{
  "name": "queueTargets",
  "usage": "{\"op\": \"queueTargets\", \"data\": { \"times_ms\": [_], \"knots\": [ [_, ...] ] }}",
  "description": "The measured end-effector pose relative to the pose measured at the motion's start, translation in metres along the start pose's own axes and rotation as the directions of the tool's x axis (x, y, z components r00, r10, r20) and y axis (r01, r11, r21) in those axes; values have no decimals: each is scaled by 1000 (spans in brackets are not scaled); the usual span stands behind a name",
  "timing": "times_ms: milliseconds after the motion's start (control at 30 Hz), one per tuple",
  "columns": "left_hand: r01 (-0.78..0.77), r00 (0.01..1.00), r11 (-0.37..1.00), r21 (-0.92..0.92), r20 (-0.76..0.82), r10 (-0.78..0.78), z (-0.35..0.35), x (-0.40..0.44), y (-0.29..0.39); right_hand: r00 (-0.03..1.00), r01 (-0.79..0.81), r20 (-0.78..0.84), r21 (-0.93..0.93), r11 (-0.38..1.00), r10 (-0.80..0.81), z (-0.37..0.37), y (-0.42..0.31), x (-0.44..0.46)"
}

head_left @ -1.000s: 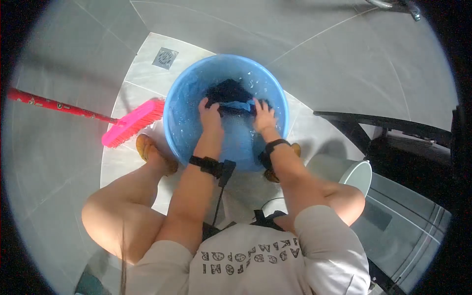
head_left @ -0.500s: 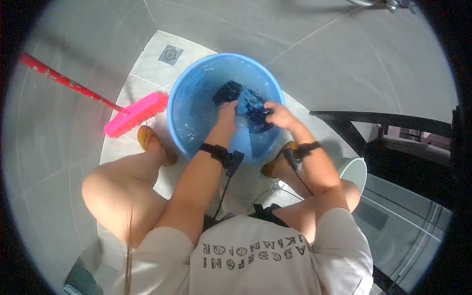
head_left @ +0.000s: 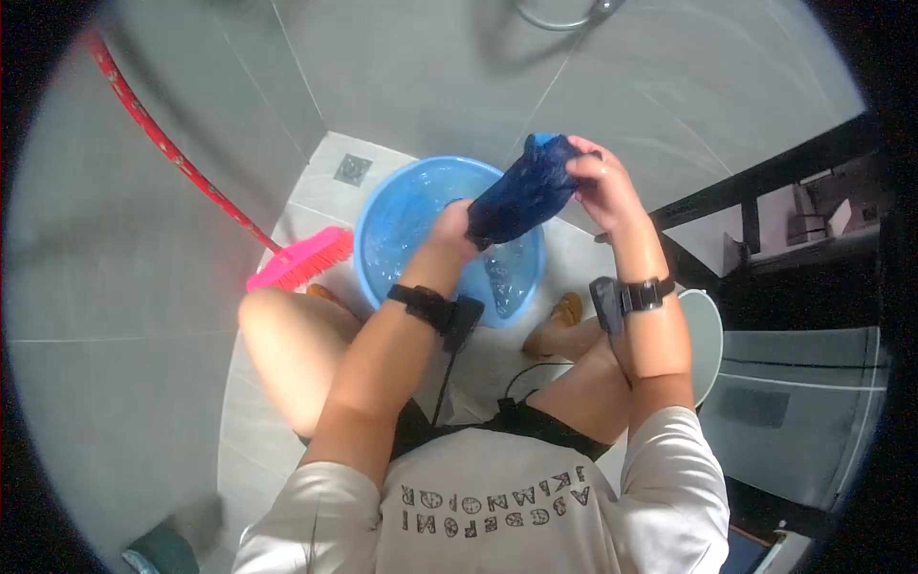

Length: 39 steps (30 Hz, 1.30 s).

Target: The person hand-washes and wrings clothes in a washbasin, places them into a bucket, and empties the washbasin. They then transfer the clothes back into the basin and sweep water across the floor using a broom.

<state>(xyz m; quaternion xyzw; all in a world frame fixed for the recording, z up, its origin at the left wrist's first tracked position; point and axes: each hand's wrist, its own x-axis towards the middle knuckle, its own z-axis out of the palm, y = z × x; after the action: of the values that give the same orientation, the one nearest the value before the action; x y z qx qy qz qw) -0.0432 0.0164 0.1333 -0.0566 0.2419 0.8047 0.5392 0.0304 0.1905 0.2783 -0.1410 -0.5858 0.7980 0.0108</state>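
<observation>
A wet dark blue garment (head_left: 526, 196), with a lighter blue patch at its upper end, is stretched at a slant above the blue basin (head_left: 360, 234). My right hand (head_left: 602, 187) grips its upper right end, thumb and fingers closed on the fabric. At the lower left end is my left hand (head_left: 453, 231), its fingers mostly covered by the cloth; whether they are inside or behind it I cannot tell. The basin below holds water, and a ribbed blue washboard surface (head_left: 478, 282) shows in it, with a dark strip I cannot make out.
A pink broom (head_left: 301, 258) with a red handle leans left of the basin. A floor drain (head_left: 353, 170) lies behind it. To my right stand a pale bucket (head_left: 710, 335) and a dark-framed unit (head_left: 765, 297). Tiled walls close in around the corner.
Both hands have risen from inside the basin, lifting the dark blue garment up and stretching it between them. My right hand has moved up and to the right. The view has shifted.
</observation>
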Motion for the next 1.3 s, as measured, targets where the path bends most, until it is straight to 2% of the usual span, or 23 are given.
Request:
{"op": "queueTargets", "data": {
  "times_ms": [67, 100, 133, 200, 267, 333, 367, 467, 600, 667, 733, 767, 867, 933, 967, 1000, 1033, 1067, 1100, 1167, 1200, 1267, 1300],
  "knots": [
    [31, 1000, 997, 69, 1, -31, 16, -15, 13, 1000, 26, -1, 125, 992, -26, -19, 11, 20],
    [56, 989, 991, 118, -144, -39, 36, -27, 24, 1000, 15, -21, 135, 991, -12, -24, 19, 28],
    [62, 988, 988, 139, -146, -42, 53, -37, 31, 999, 5, -41, 145, 989, 1, -29, 27, 36],
    [-8, 1000, 1000, -18, -17, 8, 81, -50, 45, 998, -62, 31, 256, 965, 56, -24, 44, 47],
    [-12, 998, 1000, 1, 64, 11, 90, -57, 56, 992, 36, -122, 334, 942, 5, 2, 58, 47],
    [-54, 977, 992, -116, 197, 76, 93, -61, 60, 984, -5, -169, 306, 952, 59, 27, 60, 41],
    [-131, 990, 989, -68, 43, 134, 102, -68, 57, 992, -67, -71, 406, 911, 104, 31, 65, 41],
    [-150, 981, 984, -93, 109, 160, 95, -61, 56, 958, -240, 278, 657, 715, 66, 36, 71, 41],
    [-76, 985, 991, -114, 145, 93, 68, -46, 56, 942, -248, 336, 720, 648, -13, 43, 58, 46],
    [-53, 988, 997, -53, 141, 60, 63, -45, 59, 980, -154, 199, 714, 683, 12, 43, 50, 48],
    [45, 999, 998, 48, -7, -45, 64, -46, 63, 988, -148, 141, 750, 645, 63, 41, 47, 49],
    [49, 999, 998, 42, -8, -49, 68, -48, 62, 995, -97, 71, 740, 665, 66, 41, 47, 49],
    [50, 974, 994, 101, -223, -27, 74, -46, 52, 994, -15, -63, 730, 684, 88, 43, 37, 46],
    [112, 910, 988, 107, -410, -58, 64, -37, 49, 966, 212, -249, 627, 749, -64, 44, 26, 47],
    [113, 905, 992, 55, -418, -80, 85, -45, 46, 980, 196, -146, 623, 757, -134, 42, 23, 48],
    [119, 899, 992, 40, -429, -90, 84, -44, 42, 951, 308, -148, 540, 783, -272, 41, 24, 48],
    [77, 990, 997, -24, -117, -79, 81, -41, 40, 949, 309, -114, 505, 806, -293, 43, 22, 45],
    [54, 979, 993, -101, 199, -33, 78, -39, 38, 947, 310, -80, 473, 825, -310, 50, 20, 39],
    [63, 982, 992, -112, 182, -42, 76, -36, 40, 940, 330, -90, 472, 817, -328, 61, 19, 33],
    [-105, 969, 975, -197, 201, 145, 78, -30, 50, 954, 286, -66, 489, 824, -292, 68, 32, 30],
    [-103, 970, 973, -204, 194, 143, 72, -21, 55, 961, 256, -33, 497, 829, -276, 72, 36, 30],
    [-201, 957, 968, -149, 183, 226, 64, -9, 63, 967, 253, -97, 508, 824, -237, 79, 39, 27],
    [-283, 953, 954, -99, 82, 291, 60, -5, 61, 980, 199, -111, 550, 811, -165, 78, 42, 30]
  ]
}}
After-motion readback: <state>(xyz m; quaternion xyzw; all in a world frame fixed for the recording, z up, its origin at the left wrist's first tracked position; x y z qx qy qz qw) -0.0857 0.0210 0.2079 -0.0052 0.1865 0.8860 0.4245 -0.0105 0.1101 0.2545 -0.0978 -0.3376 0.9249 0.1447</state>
